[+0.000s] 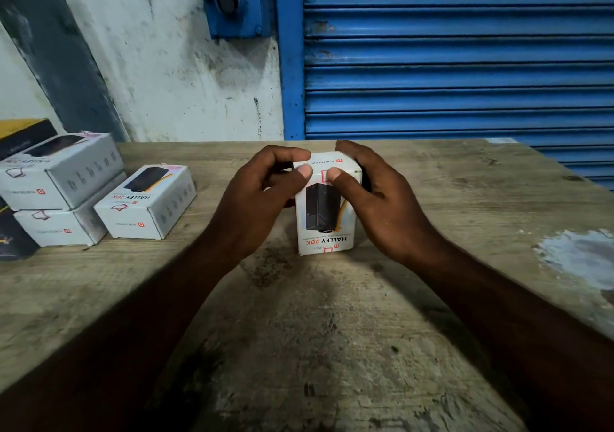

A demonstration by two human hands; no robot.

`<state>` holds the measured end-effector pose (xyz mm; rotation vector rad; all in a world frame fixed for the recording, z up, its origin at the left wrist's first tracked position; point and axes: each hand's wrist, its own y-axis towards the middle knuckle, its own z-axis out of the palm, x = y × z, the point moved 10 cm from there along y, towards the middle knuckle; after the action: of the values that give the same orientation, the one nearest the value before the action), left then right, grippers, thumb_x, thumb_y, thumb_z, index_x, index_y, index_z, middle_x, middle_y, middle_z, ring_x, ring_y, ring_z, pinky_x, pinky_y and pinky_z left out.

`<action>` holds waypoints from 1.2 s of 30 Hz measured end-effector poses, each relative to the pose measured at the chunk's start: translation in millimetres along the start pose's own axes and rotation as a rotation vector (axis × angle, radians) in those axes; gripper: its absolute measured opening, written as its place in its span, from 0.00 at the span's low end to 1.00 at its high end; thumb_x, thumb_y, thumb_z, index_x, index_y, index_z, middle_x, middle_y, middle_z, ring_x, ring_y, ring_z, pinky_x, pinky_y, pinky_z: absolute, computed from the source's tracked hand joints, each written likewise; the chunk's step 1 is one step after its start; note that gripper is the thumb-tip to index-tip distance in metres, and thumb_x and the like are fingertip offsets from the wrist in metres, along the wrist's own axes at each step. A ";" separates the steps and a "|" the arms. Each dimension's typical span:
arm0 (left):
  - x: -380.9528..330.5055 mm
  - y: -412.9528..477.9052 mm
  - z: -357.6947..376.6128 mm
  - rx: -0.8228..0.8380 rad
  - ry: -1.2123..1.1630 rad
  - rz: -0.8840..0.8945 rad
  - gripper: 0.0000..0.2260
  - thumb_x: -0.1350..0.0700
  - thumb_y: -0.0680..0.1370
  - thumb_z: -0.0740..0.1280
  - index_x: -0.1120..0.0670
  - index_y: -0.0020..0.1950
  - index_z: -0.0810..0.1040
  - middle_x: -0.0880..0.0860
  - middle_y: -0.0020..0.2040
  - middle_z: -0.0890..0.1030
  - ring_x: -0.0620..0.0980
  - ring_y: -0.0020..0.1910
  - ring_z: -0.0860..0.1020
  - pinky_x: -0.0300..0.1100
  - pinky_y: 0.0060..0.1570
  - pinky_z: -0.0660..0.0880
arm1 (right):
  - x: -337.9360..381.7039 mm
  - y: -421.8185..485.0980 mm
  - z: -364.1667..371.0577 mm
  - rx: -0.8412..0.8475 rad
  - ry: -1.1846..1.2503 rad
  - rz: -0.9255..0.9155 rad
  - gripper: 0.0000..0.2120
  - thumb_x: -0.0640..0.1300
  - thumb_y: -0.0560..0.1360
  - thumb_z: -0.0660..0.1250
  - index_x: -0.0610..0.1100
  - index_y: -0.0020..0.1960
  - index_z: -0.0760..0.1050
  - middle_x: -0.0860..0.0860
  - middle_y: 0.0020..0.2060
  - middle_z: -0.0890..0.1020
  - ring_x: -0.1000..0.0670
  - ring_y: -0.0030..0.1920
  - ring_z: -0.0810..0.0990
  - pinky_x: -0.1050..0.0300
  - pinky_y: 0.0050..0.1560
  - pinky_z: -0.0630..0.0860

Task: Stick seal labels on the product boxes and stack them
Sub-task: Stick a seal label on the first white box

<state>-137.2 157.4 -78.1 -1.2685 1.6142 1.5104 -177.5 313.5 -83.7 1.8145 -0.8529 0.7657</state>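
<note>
— Left hand (262,192) first: fingers curled over the top of the upright box (324,219), thumb flat against its front face near the upper edge.
— Right hand (375,195) mirrors it! Thumb pressed just beside the other one, fingers wrapped round the far side. Both are gripping.
— Between the two thumbs there's a small red-outlined seal label (325,175), sitting at the top edge of the front face, partly covered.
— Got it. That box stands on end in the middle of the desk (332,332), "HALLEY 20K" printed low on its front.
— Out to the person's left, more white boxes: a top box (59,169) lying on a bottom box (59,229), and a single box (146,199) just beside that stack.
— Blue shutter (458,52) behind the desk, scuffed wall (172,66) next to it.
</note>
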 end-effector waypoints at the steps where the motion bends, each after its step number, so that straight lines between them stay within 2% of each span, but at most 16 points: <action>1: -0.2 -1.3 0.4 -0.021 -0.054 -0.024 0.06 0.57 0.80 0.67 0.53 0.57 0.79 0.50 0.52 0.83 0.43 0.49 0.83 0.39 0.48 0.80 | 0.5 0.3 0.5 -0.001 0.032 0.007 0.25 0.50 0.78 0.69 0.45 0.73 0.72 0.61 0.57 0.81 0.65 0.58 0.79 0.62 0.62 0.74; 4: -2.7 -4.4 -0.1 -0.084 -0.081 -0.037 0.10 0.51 0.77 0.69 0.53 0.57 0.79 0.47 0.50 0.84 0.43 0.49 0.83 0.40 0.49 0.81 | 7.3 -0.1 -1.3 -0.025 0.115 -0.020 0.30 0.51 0.73 0.70 0.44 0.73 0.71 0.52 0.64 0.80 0.55 0.63 0.79 0.48 0.68 0.75; 7: -3.5 -6.0 0.6 -0.108 -0.066 -0.010 0.13 0.57 0.79 0.70 0.53 0.63 0.79 0.48 0.57 0.84 0.45 0.56 0.82 0.43 0.54 0.80 | 10.0 -1.8 0.6 -0.005 0.149 -0.044 0.32 0.46 0.72 0.71 0.44 0.75 0.69 0.51 0.67 0.78 0.52 0.66 0.78 0.44 0.68 0.75; 12: 1.1 -5.9 3.2 -0.104 -0.044 0.013 0.20 0.64 0.80 0.68 0.56 0.72 0.73 0.50 0.67 0.79 0.43 0.65 0.78 0.40 0.60 0.78 | -1.5 3.3 1.9 0.010 0.247 0.036 0.34 0.43 0.70 0.68 0.44 0.76 0.67 0.52 0.66 0.78 0.53 0.65 0.77 0.49 0.68 0.75; 14: 2.0 -5.4 2.9 -0.113 -0.065 0.010 0.23 0.66 0.80 0.67 0.57 0.74 0.71 0.52 0.68 0.78 0.43 0.65 0.77 0.35 0.59 0.77 | -5.9 4.3 6.1 0.031 0.287 0.069 0.32 0.43 0.70 0.65 0.43 0.75 0.68 0.50 0.66 0.78 0.52 0.66 0.77 0.51 0.67 0.75; 16: 3.6 -4.5 3.9 -0.112 -0.090 -0.011 0.24 0.68 0.80 0.65 0.57 0.76 0.68 0.52 0.68 0.77 0.39 0.63 0.78 0.31 0.54 0.75 | -8.6 3.9 10.8 0.051 0.319 0.085 0.27 0.43 0.71 0.62 0.48 0.70 0.70 0.53 0.62 0.79 0.53 0.65 0.77 0.56 0.63 0.75; 19: 4.0 -3.4 7.3 -0.084 -0.105 -0.026 0.26 0.67 0.80 0.64 0.58 0.78 0.65 0.51 0.69 0.76 0.35 0.61 0.78 0.29 0.52 0.74 | -10.5 3.6 11.0 0.043 0.331 0.105 0.25 0.43 0.71 0.62 0.51 0.68 0.69 0.54 0.61 0.79 0.53 0.64 0.77 0.57 0.62 0.74; 23: 3.4 -4.9 9.8 -0.084 -0.079 -0.010 0.28 0.65 0.79 0.67 0.56 0.78 0.64 0.41 0.63 0.77 0.32 0.59 0.78 0.29 0.54 0.74 | -5.8 2.6 11.5 0.047 0.320 0.097 0.29 0.45 0.71 0.63 0.46 0.73 0.68 0.48 0.64 0.79 0.49 0.66 0.77 0.50 0.67 0.74; 25: 4.8 -4.9 9.0 -0.091 -0.063 -0.001 0.30 0.67 0.78 0.68 0.55 0.78 0.64 0.37 0.60 0.76 0.32 0.59 0.77 0.30 0.54 0.74 | -4.8 1.3 12.1 0.046 0.338 0.098 0.31 0.44 0.70 0.65 0.44 0.73 0.67 0.48 0.63 0.79 0.50 0.65 0.78 0.55 0.63 0.76; 28: 9.1 -4.7 9.3 -0.084 -0.039 -0.007 0.32 0.70 0.77 0.68 0.55 0.78 0.63 0.35 0.60 0.76 0.33 0.60 0.78 0.32 0.54 0.76 | -2.6 -1.5 12.4 0.034 0.346 0.089 0.31 0.42 0.69 0.67 0.42 0.72 0.67 0.50 0.63 0.78 0.53 0.63 0.78 0.60 0.58 0.77; 33: 20.9 -3.3 12.4 -0.047 -0.058 -0.042 0.34 0.75 0.77 0.63 0.55 0.80 0.61 0.46 0.75 0.69 0.32 0.63 0.75 0.31 0.58 0.74 | -7.2 -1.9 10.1 0.020 0.280 0.076 0.26 0.35 0.73 0.67 0.44 0.69 0.68 0.53 0.64 0.77 0.52 0.65 0.78 0.50 0.66 0.77; 36: 24.8 -0.6 12.4 -0.039 -0.115 -0.058 0.33 0.74 0.77 0.62 0.56 0.80 0.61 0.47 0.75 0.68 0.32 0.64 0.74 0.33 0.62 0.72 | -9.1 -2.5 8.9 0.020 0.210 0.078 0.29 0.41 0.70 0.69 0.47 0.70 0.68 0.54 0.64 0.78 0.53 0.64 0.78 0.45 0.67 0.76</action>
<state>-148.3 163.3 -102.9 -1.2157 1.4694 1.5566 -179.4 307.9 -95.3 1.6902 -0.7838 0.9990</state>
